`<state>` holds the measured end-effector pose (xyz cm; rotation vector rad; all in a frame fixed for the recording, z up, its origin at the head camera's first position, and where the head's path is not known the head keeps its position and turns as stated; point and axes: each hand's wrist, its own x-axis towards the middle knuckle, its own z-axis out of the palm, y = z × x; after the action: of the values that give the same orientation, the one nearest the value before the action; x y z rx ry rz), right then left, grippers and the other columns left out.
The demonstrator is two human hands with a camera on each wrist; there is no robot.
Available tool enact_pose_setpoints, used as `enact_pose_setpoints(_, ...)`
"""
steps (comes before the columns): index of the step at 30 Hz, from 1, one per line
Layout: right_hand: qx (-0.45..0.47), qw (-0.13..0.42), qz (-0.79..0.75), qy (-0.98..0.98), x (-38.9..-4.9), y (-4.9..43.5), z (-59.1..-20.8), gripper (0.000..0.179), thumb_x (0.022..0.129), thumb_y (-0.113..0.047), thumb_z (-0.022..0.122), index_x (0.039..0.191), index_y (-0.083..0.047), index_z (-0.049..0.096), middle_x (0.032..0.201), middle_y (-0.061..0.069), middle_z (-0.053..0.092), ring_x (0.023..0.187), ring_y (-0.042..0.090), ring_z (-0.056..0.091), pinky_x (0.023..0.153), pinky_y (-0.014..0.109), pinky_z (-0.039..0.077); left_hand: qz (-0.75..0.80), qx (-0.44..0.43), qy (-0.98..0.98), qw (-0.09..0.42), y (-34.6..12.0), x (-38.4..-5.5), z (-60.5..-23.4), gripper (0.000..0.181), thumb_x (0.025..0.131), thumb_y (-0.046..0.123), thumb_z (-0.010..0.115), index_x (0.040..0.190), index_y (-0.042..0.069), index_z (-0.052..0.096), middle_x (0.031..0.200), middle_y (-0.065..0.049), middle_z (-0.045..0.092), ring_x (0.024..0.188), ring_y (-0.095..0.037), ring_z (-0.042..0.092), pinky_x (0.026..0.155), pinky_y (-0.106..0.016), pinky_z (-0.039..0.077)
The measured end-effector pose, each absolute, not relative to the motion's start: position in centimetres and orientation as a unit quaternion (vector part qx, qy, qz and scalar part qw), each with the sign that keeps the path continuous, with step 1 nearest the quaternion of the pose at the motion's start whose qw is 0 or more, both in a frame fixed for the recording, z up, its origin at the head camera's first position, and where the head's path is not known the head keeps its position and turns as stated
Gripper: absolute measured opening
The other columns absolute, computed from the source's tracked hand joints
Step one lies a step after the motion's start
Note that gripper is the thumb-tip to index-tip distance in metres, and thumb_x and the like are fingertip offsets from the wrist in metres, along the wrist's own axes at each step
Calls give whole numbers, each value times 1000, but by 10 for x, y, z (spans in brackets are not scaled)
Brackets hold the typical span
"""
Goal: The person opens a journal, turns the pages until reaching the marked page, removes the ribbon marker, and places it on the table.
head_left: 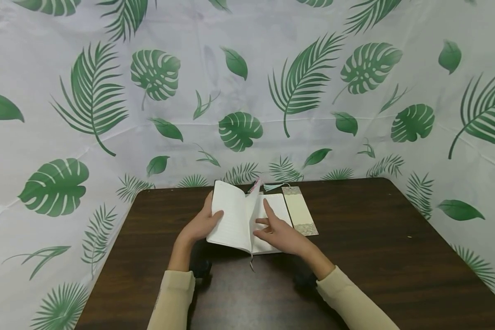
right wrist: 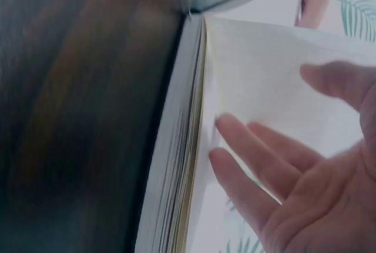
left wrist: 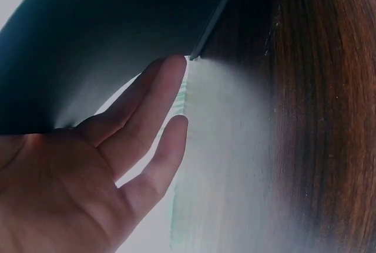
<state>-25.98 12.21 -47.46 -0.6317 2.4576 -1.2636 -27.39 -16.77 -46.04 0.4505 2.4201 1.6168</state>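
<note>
An open notebook [head_left: 231, 215] with lined white pages lies near the back of the table, its left half raised. My left hand [head_left: 200, 224] grips the left half, thumb over the page edge and fingers behind the dark cover [left wrist: 129, 47]. One page [head_left: 251, 211] stands up near the spine. Over the right half, my right hand [head_left: 279, 234] has its fingers spread, fingertips close to that standing page. In the right wrist view the fingers [right wrist: 247, 191] are straight beside the page stack [right wrist: 176, 165]. A thin ribbon [head_left: 252, 262] hangs from the notebook's lower edge.
Just right of the notebook lies a cream bookmark [head_left: 299, 208] with patterned ends and a pale green tassel [head_left: 274, 186]. A pink tassel [head_left: 255, 184] shows behind the standing page. The dark wooden table [head_left: 375, 256] meets a leaf-print cloth [head_left: 239, 91] at its back edge.
</note>
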Motion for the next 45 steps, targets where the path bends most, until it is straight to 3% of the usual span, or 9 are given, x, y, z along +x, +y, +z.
enact_pose_setpoints(5,-266,176,-395,862,-252,116,-475,95,109,-39,65,175,-19,0,165,10,52,133,28,68,108,51,55,542,162,819,93,-168,-274,-461,84,115,15,40,168,6,-25,177,-25,-18,162,-47,13,127,-64,23)
enact_pose_setpoints(12,-304,150,-335,879,-247,111,-477,77,109,-40,64,173,-19,26,164,7,54,134,29,67,106,52,55,552,186,808,86,-188,-313,-511,98,114,42,49,168,16,-28,163,-41,20,105,-35,74,89,-44,59)
enact_pose_setpoints(18,-329,143,-310,881,-244,108,-479,63,108,-42,66,165,-26,45,162,4,55,132,27,67,107,52,53,593,195,773,113,-191,-307,-503,92,114,40,48,169,24,-23,151,-34,41,86,-33,78,79,-44,63)
enact_pose_setpoints(24,-345,141,-296,879,-242,105,-478,62,108,-47,65,164,-28,48,173,1,41,137,25,65,117,55,47,571,150,801,105,-172,-278,-460,80,119,29,35,169,18,-26,179,-20,-16,140,-41,54,115,-51,46)
enact_pose_setpoints(28,-343,144,-297,879,-241,104,-479,61,108,-46,64,164,-29,47,174,2,40,143,25,60,120,56,43,569,94,808,123,-169,-276,-460,82,118,48,28,168,12,-27,178,-16,-25,167,-42,3,132,-62,16)
enact_pose_setpoints(33,-345,145,-288,881,-240,103,-481,61,109,-44,63,165,-30,46,175,1,38,154,26,48,123,56,40,559,48,815,143,-170,-272,-459,93,114,62,29,169,7,-21,180,-16,-18,167,-38,-6,133,-62,9)
enact_pose_setpoints(37,-346,141,-282,884,-239,102,-480,61,108,-43,64,165,-30,46,175,0,38,158,27,42,123,57,40,567,62,810,136,-170,-271,-460,89,115,56,34,171,5,-12,181,-21,-4,164,-43,17,130,-64,22)
enact_pose_setpoints(41,-348,139,-274,886,-239,102,-480,61,108,-44,63,165,-31,46,175,-1,37,159,27,41,123,56,40,561,104,812,123,-171,-271,-461,75,118,33,36,170,-1,-6,169,-32,22,132,-43,56,110,-53,49)
enact_pose_setpoints(45,-347,147,-272,886,-240,104,-480,61,109,-45,62,166,-31,45,176,-1,36,160,27,39,125,56,38,559,129,810,119,-171,-271,-462,67,117,17,33,168,-5,-6,160,-34,28,113,-36,63,95,-38,53)
